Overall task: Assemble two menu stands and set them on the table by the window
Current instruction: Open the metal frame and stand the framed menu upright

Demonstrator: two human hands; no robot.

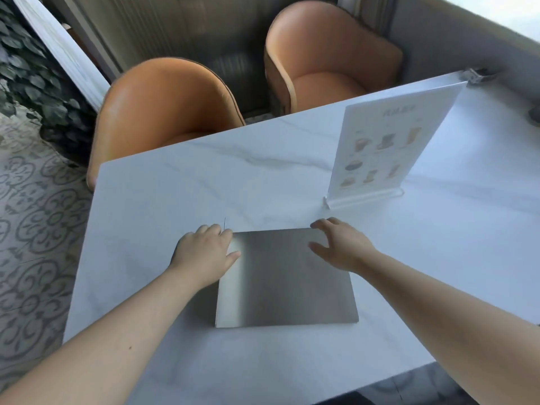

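Note:
A flat grey metal-looking sheet lies on the white marble table in front of me. My left hand rests on its far left corner, fingers curled over the edge. My right hand hovers over the far right corner with fingers spread, touching or nearly touching the sheet. One assembled menu stand is upright at the right, a printed drinks menu held in a clear base.
Two orange upholstered chairs sit on the far side of the table. A leafy plant and patterned floor tiles lie to the left. A small metal object sits at the table's far right corner.

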